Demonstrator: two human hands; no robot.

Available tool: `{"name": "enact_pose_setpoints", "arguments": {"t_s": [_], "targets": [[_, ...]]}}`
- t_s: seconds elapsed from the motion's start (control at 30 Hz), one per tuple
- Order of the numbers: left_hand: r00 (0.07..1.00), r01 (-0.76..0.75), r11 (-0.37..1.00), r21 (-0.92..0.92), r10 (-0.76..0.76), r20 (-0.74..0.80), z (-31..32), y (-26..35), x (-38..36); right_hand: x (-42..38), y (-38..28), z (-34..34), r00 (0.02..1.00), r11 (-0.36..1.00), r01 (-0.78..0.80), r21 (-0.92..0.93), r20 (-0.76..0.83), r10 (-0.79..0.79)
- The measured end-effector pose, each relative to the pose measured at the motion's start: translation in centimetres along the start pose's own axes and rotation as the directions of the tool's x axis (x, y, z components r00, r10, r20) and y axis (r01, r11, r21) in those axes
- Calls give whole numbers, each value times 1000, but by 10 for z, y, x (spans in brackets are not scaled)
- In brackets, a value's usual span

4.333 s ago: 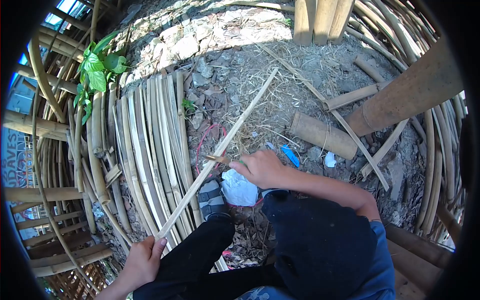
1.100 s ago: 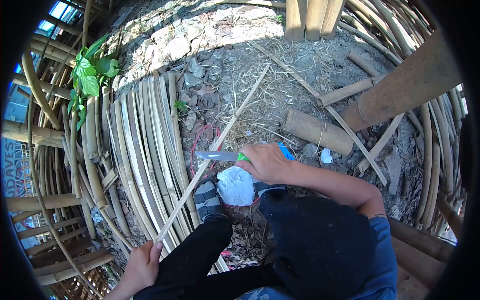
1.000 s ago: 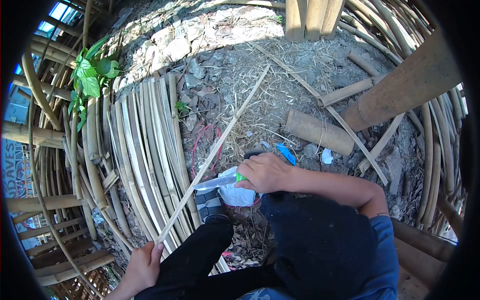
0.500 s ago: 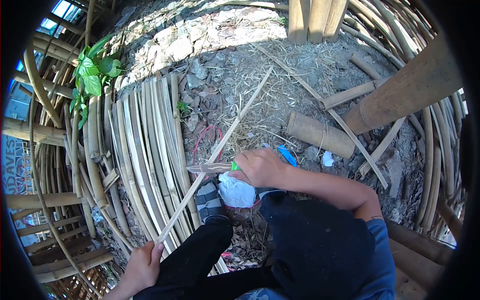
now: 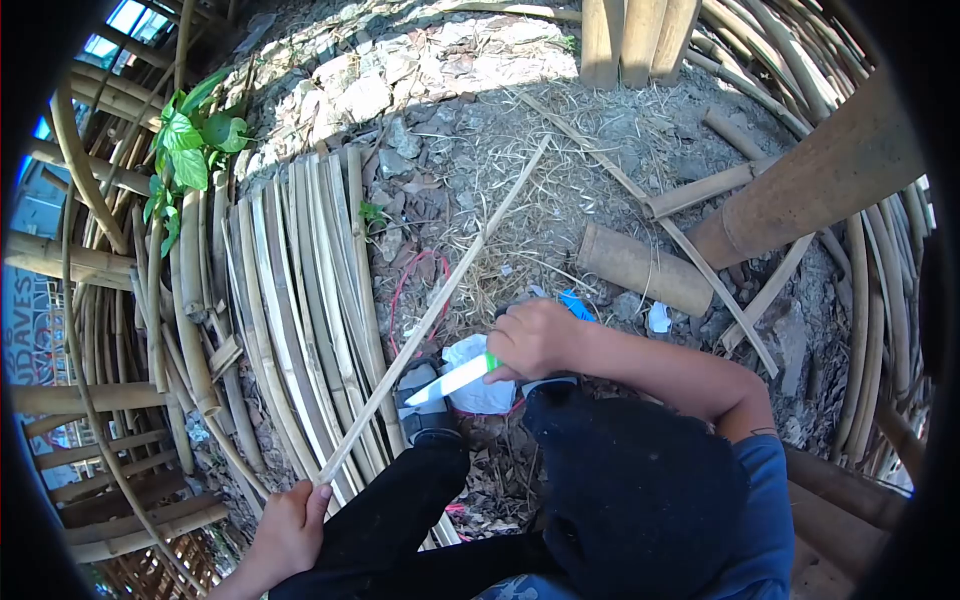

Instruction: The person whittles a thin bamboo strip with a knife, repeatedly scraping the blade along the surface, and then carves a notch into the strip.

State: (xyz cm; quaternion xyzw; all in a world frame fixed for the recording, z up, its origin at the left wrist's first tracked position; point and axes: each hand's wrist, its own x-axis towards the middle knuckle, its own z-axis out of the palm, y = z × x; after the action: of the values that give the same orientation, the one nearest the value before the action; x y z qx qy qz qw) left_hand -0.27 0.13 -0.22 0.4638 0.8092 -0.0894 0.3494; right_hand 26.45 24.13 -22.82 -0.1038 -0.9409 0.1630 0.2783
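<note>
The left hand (image 5: 288, 528) is closed round the near end of the strip (image 5: 440, 306), beside the left leg (image 5: 385, 510); the strip slants up and away from there, its far end over dry shavings (image 5: 575, 185), though whether that end bears on anything I cannot tell. The right hand (image 5: 535, 340) is gripping the knife (image 5: 450, 382), blade just beside the strip, apart from it, with the left shoe (image 5: 428, 421) behind the blade in view. Good paring here would call for a steady strip: a firm left grip, well behind the edge, and the far end braced if loose. I would lay the blade on at a shallow angle and push away from the left hand in light, even strokes, since thin stock may flex and let the edge dig in. The shoe looks likeliest to catch a slip.
</note>
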Motion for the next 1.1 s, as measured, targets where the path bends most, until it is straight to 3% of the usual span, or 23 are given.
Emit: {"name": "enact_pose_setpoints", "arguments": {"t_s": [0.03, 0.07, 0.1, 0.13, 0.17, 0.2, 0.27, 0.3, 0.37, 0.4, 0.43, 0.5, 0.63, 0.73, 0.8, 0.83, 0.9, 0.93, 1.0, 1.03, 1.1], "targets": [[1000, 0, 1000, -4, 0, 0, 1, 1, -1, -14, 48, 10, 935, 942, -319, -105, 127, 331], [1000, 0, 1000, 2, 0, 11, 2, 3, -3, -24, 72, 14, 748, 774, -584, -245, 209, 630], [1000, -8, 1000, 15, 8, 8, -1, 5, 0, -21, 62, 14, 741, 745, -630, -218, 117, 661], [1000, -19, 1000, 6, 20, -12, -2, 8, 7, -13, 52, 12, 734, 723, -663, -193, 21, 678], [999, -22, 999, -24, 21, -25, 1, 10, 7, -5, 37, 7, 801, 791, -580, -196, 42, 597], [1000, -17, 1000, -23, 17, -12, -1, 7, 1, -7, 9, 12, 787, 782, -598, -173, 57, 614], [999, -34, 999, -20, 34, -29, -1, 5, 6, 6, 0, 0, 912, 906, -409, -112, -10, 410], [999, -32, 999, -26, 31, -14, 0, 4, 5, 6, -5, -6, 911, 906, -409, -106, -2, 411], [1000, -19, 1000, -23, 19, 4, -1, 3, 2, 3, -16, -12, 1000, 1000, 1, -28, 9, -1], [1000, -20, 1000, -22, 20, 3, -2, 3, 1, -3, 7, -4, 946, 940, -317, -128, 34, 323], [1000, -31, 999, 5, 31, 3, -2, 3, -1, -14, 41, 6, 790, 773, -591, -230, 30, 613], [998, -62, 998, 34, 62, -21, -4, 2, 2, -29, 91, -16, 564, 527, -810, -258, -92, 821], [1000, -26, 1000, 12, 26, 7, -2, 0, 0, -21, 51, -25, 709, 698, -704, -126, -90, 699], [1000, -6, 1000, -8, 6, 23, -1, 3, 1, -3, 1, -19, 900, 900, -436, -5, -21, 435], [1000, -7, 1000, 9, 7, 7, -1, 1, 1, 2, -18, -14, 971, 976, -211, 62, -104, 216], [1000, -9, 1000, 11, 9, 0, -2, 2, 0, 1, -7, -9, 971, 977, -207, 60, -109, 213], [1000, -2, 999, 49, 2, -12, -2, 3, -4, -15, 32, 9, 863, 855, -505, -118, -90, 498], [1000, -5, 999, 46, 6, -14, 0, 1, -6, -26, 48, 12, 863, 855, -504, -123, -91, 496], [997, -48, 993, 107, 54, -49, 1, -3, -3, -33, 83, 10, 618, 597, -770, -225, -33, 786], [997, -44, 994, 99, 49, -51, 3, -2, -2, -24, 74, 1, 624, 603, -765, -228, -28, 781], [999, -30, 993, 116, 35, -39, 1, -4, -2, -15, 33, -7, 755, 755, -656, -4, -6, 656]]}}
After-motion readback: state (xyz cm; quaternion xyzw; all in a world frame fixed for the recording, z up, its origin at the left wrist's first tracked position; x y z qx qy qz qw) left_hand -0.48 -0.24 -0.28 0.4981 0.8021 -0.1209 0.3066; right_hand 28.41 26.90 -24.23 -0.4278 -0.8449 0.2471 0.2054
